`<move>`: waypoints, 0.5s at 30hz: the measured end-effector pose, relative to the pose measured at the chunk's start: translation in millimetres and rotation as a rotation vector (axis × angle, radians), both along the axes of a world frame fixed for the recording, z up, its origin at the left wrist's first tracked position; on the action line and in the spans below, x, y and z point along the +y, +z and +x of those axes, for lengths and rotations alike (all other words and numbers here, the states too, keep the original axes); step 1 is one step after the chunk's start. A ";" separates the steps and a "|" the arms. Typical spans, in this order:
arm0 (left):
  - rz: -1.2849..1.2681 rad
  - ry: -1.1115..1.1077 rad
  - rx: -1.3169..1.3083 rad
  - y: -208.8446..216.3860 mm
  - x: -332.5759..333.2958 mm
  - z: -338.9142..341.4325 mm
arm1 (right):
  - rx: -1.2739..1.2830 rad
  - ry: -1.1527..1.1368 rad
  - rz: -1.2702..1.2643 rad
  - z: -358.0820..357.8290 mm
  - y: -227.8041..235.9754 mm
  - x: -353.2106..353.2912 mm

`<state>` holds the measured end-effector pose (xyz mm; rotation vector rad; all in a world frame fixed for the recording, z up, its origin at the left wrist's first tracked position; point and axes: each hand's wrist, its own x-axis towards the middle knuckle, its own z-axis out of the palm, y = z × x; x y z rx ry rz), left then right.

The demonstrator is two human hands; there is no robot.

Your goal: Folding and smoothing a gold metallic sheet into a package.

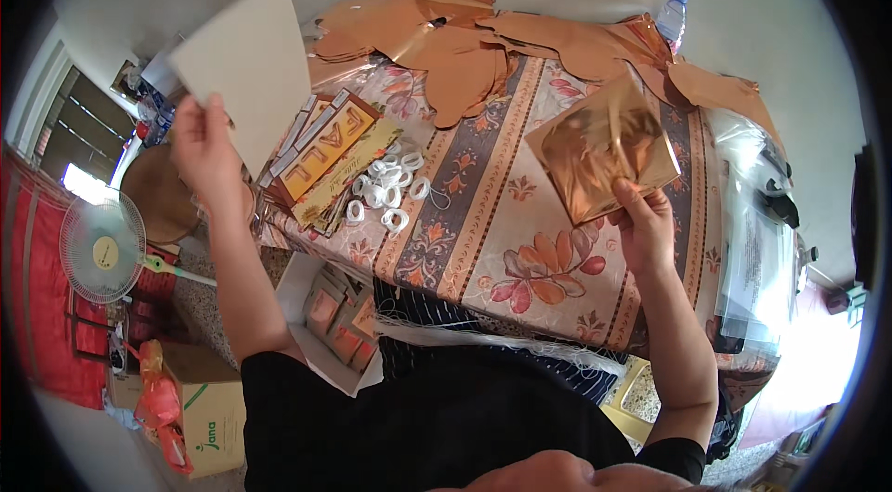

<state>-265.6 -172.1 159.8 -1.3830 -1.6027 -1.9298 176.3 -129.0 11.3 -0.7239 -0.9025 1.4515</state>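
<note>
My left hand (206,150) is raised at the left of the table, its fingers closed on a plain cream card sheet (251,65) that tilts upward. Over the table's right half, my right hand (643,224) pinches the lower corner of a shiny copper foil square (604,148), which looks like a flat folded foil balloon. Beside the cream sheet lie printed cards (336,141) in yellow and brown, partly covered by it. Several white ribbon rolls (386,187) are heaped against the cards.
Flat copper foil balloons (465,65) spread along the table's far edge by a water bottle (673,18). Clear plastic bags (748,241) lie at the right edge. A white box of packets (334,320) stands below the flowered tablecloth (511,204), with a fan (104,250) farther left.
</note>
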 end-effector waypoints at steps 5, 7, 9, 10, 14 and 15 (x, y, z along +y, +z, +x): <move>-0.188 -0.529 -0.304 -15.6 6.5 47.5 | 0.276 -0.083 0.173 36.5 22.5 4.8; -0.471 -0.724 -0.378 -51.3 18.0 84.6 | 0.361 -0.066 0.247 48.0 26.0 9.8; -0.679 -0.998 -0.489 -88.0 25.5 128.7 | 0.377 -0.120 0.167 51.5 18.4 17.1; -0.672 -0.977 -0.481 -113.1 32.3 146.8 | 0.343 -0.083 0.200 52.1 18.3 13.6; -0.810 -1.071 -0.350 -154.7 51.2 168.2 | 0.308 -0.029 0.157 37.0 19.2 8.0; -0.813 -1.068 -0.352 -153.7 49.1 169.1 | 0.311 0.009 0.156 33.4 21.0 5.7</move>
